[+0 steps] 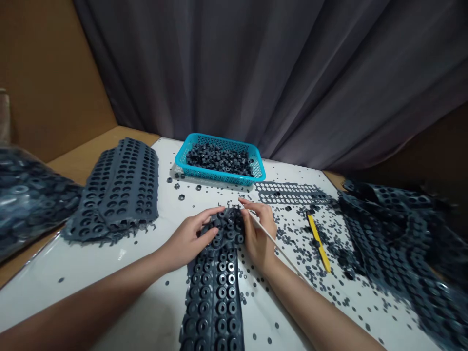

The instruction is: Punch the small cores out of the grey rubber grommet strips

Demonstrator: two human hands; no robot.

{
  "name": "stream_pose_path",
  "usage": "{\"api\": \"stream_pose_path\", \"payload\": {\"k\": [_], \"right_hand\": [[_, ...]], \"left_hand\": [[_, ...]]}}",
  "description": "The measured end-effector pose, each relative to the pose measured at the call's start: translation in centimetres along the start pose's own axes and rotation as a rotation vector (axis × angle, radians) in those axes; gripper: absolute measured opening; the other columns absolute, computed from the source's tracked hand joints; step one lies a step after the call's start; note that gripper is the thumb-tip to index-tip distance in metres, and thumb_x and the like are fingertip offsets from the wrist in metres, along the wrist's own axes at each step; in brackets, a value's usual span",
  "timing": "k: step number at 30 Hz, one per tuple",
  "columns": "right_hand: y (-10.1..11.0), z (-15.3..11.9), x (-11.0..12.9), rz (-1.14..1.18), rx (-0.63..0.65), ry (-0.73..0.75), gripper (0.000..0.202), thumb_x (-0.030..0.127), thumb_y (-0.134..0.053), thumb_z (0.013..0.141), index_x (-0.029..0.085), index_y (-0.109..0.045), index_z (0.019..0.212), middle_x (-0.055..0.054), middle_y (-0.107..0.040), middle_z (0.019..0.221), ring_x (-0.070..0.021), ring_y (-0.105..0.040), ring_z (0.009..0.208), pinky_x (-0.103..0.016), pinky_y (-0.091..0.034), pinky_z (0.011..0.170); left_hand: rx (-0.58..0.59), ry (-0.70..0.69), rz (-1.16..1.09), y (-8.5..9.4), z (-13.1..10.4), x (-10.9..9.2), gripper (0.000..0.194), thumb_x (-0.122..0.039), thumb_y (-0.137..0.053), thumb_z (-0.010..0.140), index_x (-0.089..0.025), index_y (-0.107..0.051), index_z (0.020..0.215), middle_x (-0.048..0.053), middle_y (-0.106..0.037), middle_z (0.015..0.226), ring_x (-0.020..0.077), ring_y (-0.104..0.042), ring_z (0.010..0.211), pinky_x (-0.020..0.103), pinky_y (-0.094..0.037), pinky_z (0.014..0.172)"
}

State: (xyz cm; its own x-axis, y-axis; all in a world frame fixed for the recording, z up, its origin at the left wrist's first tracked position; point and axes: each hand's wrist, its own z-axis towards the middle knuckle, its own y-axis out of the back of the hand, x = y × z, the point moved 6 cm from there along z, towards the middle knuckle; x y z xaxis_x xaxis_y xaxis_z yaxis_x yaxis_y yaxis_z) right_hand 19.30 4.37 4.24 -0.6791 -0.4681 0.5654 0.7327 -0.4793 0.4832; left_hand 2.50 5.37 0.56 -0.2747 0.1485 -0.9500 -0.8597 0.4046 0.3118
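A black rubber sheet with rows of moulded rings [212, 297] runs from the near edge up to both hands, its far end curled back on itself. My left hand [192, 239] grips the curled part from the left, thumb on top. On the other side, my right hand [260, 233] pinches a thin white stick [280, 248], which slants back over the wrist. The right fingertips also touch the sheet's edge; the stick's tip is hard to make out there.
Behind the hands stands a blue basket [219, 176] of small black rings. Stacked sheets [124, 190] and a filled clear bag [29, 204] lie left. At right are a punched-out sheet [292, 193], a yellow cutter [319, 243], scattered black discs and a sheet heap [395, 243].
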Motion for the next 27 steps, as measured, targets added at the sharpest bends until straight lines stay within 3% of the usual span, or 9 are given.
{"api": "stream_pose_path", "payload": {"k": [5, 8, 11, 17, 21, 23, 27], "right_hand": [[0.8, 0.2, 0.4, -0.057, -0.041, -0.007, 0.007, 0.025, -0.050, 0.092, 0.022, -0.055, 0.088, -0.009, -0.055, 0.122, -0.0266, -0.045, 0.114, -0.046, -0.037, 0.092], [0.9, 0.0, 1.0, 0.018, -0.039, 0.005, 0.005, 0.022, -0.051, 0.091, 0.022, -0.055, 0.088, -0.007, -0.054, 0.107, -0.0240, -0.049, 0.106, -0.042, -0.039, 0.088], [0.3, -0.4, 2.0, 0.171, 0.049, 0.057, 0.004, 0.018, -0.053, 0.089, 0.022, -0.055, 0.089, -0.004, -0.057, 0.089, -0.0199, -0.055, 0.090, -0.036, -0.043, 0.079], [-1.0, -0.9, 2.8, 0.348, 0.230, 0.103, 0.002, 0.021, -0.058, 0.087, 0.022, -0.059, 0.087, -0.004, -0.064, 0.085, -0.0192, -0.059, 0.085, -0.035, -0.046, 0.077], [-1.2, -0.7, 2.8, 0.368, 0.268, 0.116, 0.003, 0.022, -0.057, 0.089, 0.022, -0.060, 0.087, -0.005, -0.066, 0.091, -0.0197, -0.060, 0.090, -0.037, -0.046, 0.081], [-1.4, -0.7, 2.8, 0.376, 0.290, 0.129, 0.003, 0.022, -0.057, 0.088, 0.022, -0.060, 0.087, -0.006, -0.067, 0.097, -0.0200, -0.059, 0.094, -0.039, -0.045, 0.084], [-1.7, -1.0, 2.6, 0.373, 0.325, 0.157, 0.004, 0.020, -0.059, 0.087, 0.023, -0.059, 0.089, -0.005, -0.069, 0.105, -0.0205, -0.057, 0.101, -0.042, -0.044, 0.090]], "left_hand": [[-0.047, 0.007, -0.283, 0.3, 0.0, 0.5, 0.062, -0.032, -0.054, 0.091, -0.032, -0.027, 0.146, 0.002, -0.040, 0.146, 0.0268, -0.028, 0.137, 0.039, -0.028, 0.108], [-0.005, -0.031, -0.470, 0.1, 0.0, 0.0, 0.068, -0.019, -0.053, 0.086, -0.030, -0.025, 0.147, 0.003, -0.046, 0.141, 0.0256, -0.039, 0.131, 0.037, -0.031, 0.107], [0.001, -0.036, -0.535, 0.1, 0.0, -0.3, 0.075, -0.009, -0.052, 0.078, -0.028, -0.027, 0.146, 0.003, -0.052, 0.134, 0.0241, -0.047, 0.123, 0.036, -0.031, 0.106], [0.012, -0.043, -0.482, 0.0, 0.0, -0.2, 0.077, -0.014, -0.052, 0.082, -0.027, -0.016, 0.149, 0.003, -0.058, 0.128, 0.0232, -0.053, 0.117, 0.037, -0.037, 0.103], [-0.027, -0.049, -0.264, 0.5, 0.0, -0.3, 0.060, -0.023, -0.052, 0.086, -0.026, -0.035, 0.144, 0.002, -0.051, 0.137, 0.0256, -0.041, 0.130, 0.039, -0.030, 0.109], [-0.026, -0.013, -0.185, 0.6, 0.1, -0.4, 0.053, -0.024, -0.052, 0.085, -0.025, -0.045, 0.138, 0.001, -0.055, 0.133, 0.0267, -0.039, 0.131, 0.041, -0.029, 0.110], [-0.026, 0.021, -0.225, 0.6, 0.1, -0.4, 0.052, -0.023, -0.052, 0.083, -0.022, -0.049, 0.136, 0.002, -0.054, 0.134, 0.0272, -0.039, 0.132, 0.043, -0.028, 0.110]]}}
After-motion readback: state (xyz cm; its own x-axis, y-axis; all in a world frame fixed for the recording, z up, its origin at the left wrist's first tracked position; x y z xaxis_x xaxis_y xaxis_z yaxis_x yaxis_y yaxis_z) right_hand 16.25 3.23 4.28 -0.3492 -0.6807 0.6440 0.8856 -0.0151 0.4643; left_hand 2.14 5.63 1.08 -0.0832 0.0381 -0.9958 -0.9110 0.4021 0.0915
